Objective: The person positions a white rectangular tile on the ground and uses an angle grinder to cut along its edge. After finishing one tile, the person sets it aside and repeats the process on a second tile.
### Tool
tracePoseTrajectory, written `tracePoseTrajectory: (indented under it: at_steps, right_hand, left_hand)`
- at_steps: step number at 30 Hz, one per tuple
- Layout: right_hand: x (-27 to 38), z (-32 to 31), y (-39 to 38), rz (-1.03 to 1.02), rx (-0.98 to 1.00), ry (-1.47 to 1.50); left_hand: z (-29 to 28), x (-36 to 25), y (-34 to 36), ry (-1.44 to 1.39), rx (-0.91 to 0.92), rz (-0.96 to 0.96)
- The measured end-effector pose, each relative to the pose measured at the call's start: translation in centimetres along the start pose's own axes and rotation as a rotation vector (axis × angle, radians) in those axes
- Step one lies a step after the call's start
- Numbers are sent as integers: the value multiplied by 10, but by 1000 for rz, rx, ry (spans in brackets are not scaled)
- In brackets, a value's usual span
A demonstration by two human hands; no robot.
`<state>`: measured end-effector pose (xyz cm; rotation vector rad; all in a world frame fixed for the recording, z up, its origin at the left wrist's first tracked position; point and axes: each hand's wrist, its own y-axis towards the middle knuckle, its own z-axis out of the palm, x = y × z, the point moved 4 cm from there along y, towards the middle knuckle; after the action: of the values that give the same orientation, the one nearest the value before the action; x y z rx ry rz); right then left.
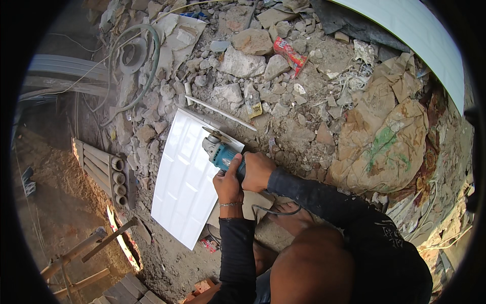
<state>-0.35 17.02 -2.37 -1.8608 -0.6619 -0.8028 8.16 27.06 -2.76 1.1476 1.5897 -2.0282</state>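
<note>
Both my hands are closed on a teal angle grinder (pixel 224 156) with a grey metal head and a thin disc at its far end. My left hand (pixel 229 188) grips it from the near left side, and a bracelet circles that wrist. From the right, my right hand (pixel 259 171) wraps the rear of the body. Beneath the tool lies a white glossy panel (pixel 185 175) with an embossed brick pattern. The disc sits over the panel's far right edge; whether it touches cannot be made out. Beyond that edge lies a thin white strip (pixel 221 113).
Rubble (pixel 243 62) covers the ground beyond the panel, with a red wrapper (pixel 290 54) among the stones. At right lies crumpled brown paper (pixel 387 137). Grey pipes (pixel 119 178) and a coiled hose (pixel 153 66) are at left. The grinder's black cord (pixel 277 212) loops near my bare foot (pixel 292 219).
</note>
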Motion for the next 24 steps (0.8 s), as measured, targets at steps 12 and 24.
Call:
tracePoseTrajectory:
  at_steps: [12,24]
  right_hand:
    - [-3,3,-2,8,-13,-64]
    - [-3,-2,-6,3,8,1]
  left_hand:
    - [4,2,-7,-33,6,6]
    - [0,5,-2,23,5,11]
